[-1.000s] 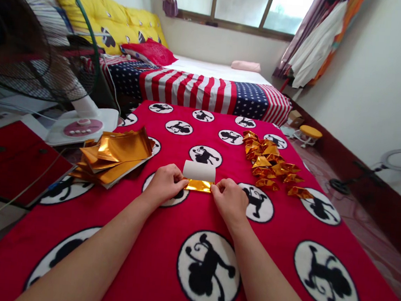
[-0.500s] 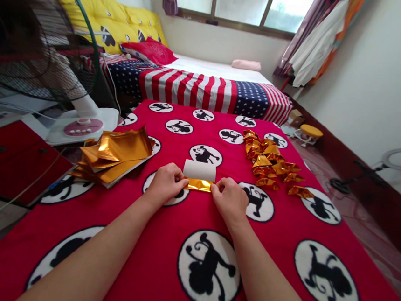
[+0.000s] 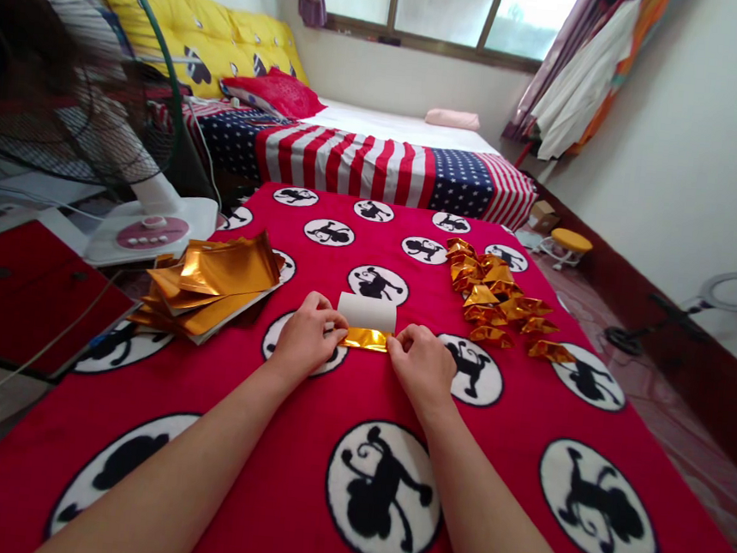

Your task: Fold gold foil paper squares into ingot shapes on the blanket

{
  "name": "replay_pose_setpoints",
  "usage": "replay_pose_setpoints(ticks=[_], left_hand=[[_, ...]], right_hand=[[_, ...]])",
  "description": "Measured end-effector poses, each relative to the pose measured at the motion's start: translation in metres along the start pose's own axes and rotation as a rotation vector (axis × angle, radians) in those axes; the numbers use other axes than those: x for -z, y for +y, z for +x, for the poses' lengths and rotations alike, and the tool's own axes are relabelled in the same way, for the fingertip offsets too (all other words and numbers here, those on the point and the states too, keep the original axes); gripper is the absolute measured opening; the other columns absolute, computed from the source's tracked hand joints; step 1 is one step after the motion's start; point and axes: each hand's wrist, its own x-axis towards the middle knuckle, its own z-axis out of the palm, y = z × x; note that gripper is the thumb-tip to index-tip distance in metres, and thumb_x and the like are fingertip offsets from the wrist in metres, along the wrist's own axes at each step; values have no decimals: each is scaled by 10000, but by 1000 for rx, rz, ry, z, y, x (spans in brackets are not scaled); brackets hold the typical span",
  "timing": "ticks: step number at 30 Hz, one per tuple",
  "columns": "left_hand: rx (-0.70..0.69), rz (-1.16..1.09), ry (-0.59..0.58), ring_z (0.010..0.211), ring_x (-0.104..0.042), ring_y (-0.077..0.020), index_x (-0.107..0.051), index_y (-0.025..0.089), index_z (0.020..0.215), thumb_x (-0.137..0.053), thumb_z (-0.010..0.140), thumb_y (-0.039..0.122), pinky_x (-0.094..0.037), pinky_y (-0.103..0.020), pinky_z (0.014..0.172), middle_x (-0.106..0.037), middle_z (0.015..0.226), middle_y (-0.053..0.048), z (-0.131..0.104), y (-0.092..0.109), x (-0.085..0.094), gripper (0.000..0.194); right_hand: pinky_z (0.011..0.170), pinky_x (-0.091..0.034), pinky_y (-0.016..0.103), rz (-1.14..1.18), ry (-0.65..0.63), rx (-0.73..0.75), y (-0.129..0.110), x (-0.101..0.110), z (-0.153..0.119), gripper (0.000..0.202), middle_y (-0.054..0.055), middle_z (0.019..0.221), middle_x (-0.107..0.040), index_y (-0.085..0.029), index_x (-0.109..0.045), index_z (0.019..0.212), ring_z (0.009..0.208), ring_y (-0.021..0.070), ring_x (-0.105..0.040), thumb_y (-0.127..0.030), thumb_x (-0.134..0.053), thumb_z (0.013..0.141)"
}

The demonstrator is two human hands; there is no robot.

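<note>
Fingertips (image 3: 338,332) of both hands — pinched on gold paper (image 3: 366,338)

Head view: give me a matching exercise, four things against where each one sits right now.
Things:
1. gold sheet
2. sheet stack
3. folded gold pieces
4. fan

Places:
A. far left, off the blanket
B. blanket's right side
C. pinched between left hand and right hand
D. blanket's left edge

Pairs: 1-C, 2-D, 3-B, 4-A

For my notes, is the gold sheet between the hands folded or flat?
Folded: the gold sheet shows a gold strip turned over its white back.
</note>
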Motion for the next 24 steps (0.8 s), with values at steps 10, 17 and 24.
replay_pose_setpoints(ticks=[10,17,24], left_hand=[[10,93,-32,787,-588,-166,-757,219,825,-647,790,426,-490,-292,755,-545,957,-50,-1,7,3,237],[37,116,-49,809,-603,-178,-748,219,828,-727,710,452,-484,-299,739,-555,994,-41,-1,10,3,262],[15,135,-48,817,-609,-180,-739,207,855,-723,713,460,-490,-295,738,-562,1006,-48,-2,9,3,291]], right_hand=[[567,-268,264,58,27,63,1,0,-4,89,-39,841,-681,-284,-666,879,717,142,-599,-326,-593,852],[603,-297,271,63,37,79,2,-1,-5,127,-26,857,-673,-290,-691,888,748,147,-595,-334,-573,870],[651,-352,285,-11,62,106,-9,-4,-10,331,20,899,-640,-233,-628,908,821,188,-601,-552,-609,824]])
